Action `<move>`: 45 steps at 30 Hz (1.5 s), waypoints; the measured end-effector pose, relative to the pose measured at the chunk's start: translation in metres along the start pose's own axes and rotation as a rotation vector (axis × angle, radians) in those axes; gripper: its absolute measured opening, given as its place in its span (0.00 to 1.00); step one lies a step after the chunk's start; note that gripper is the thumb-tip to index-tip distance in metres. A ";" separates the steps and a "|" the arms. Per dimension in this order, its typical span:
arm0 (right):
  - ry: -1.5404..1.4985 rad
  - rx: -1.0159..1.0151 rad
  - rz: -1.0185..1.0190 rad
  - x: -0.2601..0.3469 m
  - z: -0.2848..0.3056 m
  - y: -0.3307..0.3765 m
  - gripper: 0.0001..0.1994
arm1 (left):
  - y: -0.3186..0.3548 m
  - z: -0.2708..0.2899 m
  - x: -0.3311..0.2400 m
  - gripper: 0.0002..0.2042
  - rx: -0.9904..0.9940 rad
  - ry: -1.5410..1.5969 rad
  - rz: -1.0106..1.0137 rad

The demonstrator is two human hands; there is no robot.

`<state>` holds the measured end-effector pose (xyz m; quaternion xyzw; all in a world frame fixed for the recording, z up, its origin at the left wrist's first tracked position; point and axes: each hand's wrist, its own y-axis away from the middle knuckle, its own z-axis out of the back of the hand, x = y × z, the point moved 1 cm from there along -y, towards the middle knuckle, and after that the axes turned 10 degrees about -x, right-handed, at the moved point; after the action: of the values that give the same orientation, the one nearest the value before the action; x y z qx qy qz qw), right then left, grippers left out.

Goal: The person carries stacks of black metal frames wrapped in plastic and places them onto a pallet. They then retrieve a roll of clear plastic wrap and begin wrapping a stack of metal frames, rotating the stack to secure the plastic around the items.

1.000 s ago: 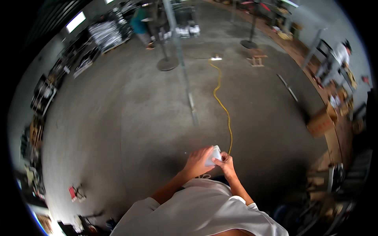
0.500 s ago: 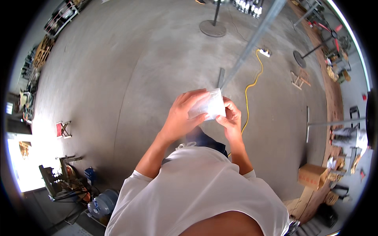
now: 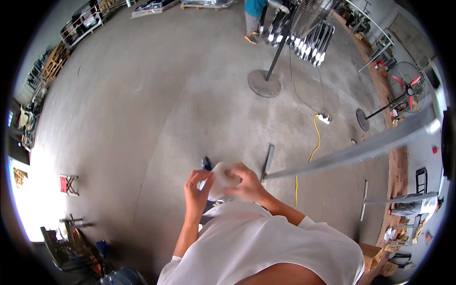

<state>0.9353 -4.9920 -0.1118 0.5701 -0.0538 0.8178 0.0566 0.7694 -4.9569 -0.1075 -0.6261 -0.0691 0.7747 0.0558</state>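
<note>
A whitish, translucent roll of clear film or tape (image 3: 219, 181) is held between both hands in front of my waist, its round end with the core tilted up toward the right. My left hand (image 3: 194, 192) is closed at the roll's left side, thumb and fingertips pinching near its edge. With the fingers at the core and the thumb lower down, my right hand (image 3: 249, 184) grips the roll from the right; it is a little blurred. Whether a loose end is lifted from the roll I cannot tell.
Right of my hands, a grey metal bar (image 3: 342, 159) slants up from a floor foot (image 3: 269, 161). A yellow cable (image 3: 316, 142) runs to a white power strip (image 3: 324, 119). Ahead are a fan's round base (image 3: 264, 83) and a person (image 3: 254, 19); another person (image 3: 411, 209) is at right.
The roll has been turned so its round end shows, and both hands have come lower and left in view. My left hand has shifted from covering its side to pinching its edge. The view has tilted upward.
</note>
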 end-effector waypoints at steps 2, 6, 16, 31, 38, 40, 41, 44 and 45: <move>0.131 0.065 -0.024 0.001 -0.002 -0.057 0.21 | -0.050 -0.007 0.014 0.02 0.008 -0.007 0.077; 0.198 0.060 0.035 -0.003 0.013 -0.166 0.20 | -0.173 -0.036 0.043 0.03 0.248 0.021 0.274; 0.150 -0.275 0.023 -0.018 0.091 -0.377 0.20 | -0.422 -0.167 0.031 0.03 0.636 -0.020 -0.078; 0.353 -0.518 0.144 -0.068 0.264 -0.739 0.19 | -0.752 -0.418 -0.001 0.04 0.445 -0.115 -0.268; 0.431 -0.541 -0.048 -0.108 0.317 -0.891 0.20 | -0.895 -0.525 0.026 0.03 0.515 -0.138 -0.282; 0.376 -0.579 -0.061 -0.126 0.337 -0.939 0.20 | -0.942 -0.562 0.037 0.03 0.556 -0.133 -0.258; 0.348 -0.603 -0.071 -0.132 0.348 -0.962 0.19 | -0.966 -0.581 0.041 0.03 0.575 -0.109 -0.248; 0.368 -0.662 -0.189 -0.137 0.382 -1.025 0.21 | -1.037 -0.641 0.043 0.03 0.638 -0.039 -0.225; 0.331 -0.700 -0.238 -0.135 0.394 -1.047 0.21 | -1.061 -0.662 0.041 0.03 0.671 -0.020 -0.224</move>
<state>1.5074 -4.0225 -0.0786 0.3791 -0.2529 0.8186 0.3495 1.4076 -3.8811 -0.0965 -0.5538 0.1208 0.7493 0.3423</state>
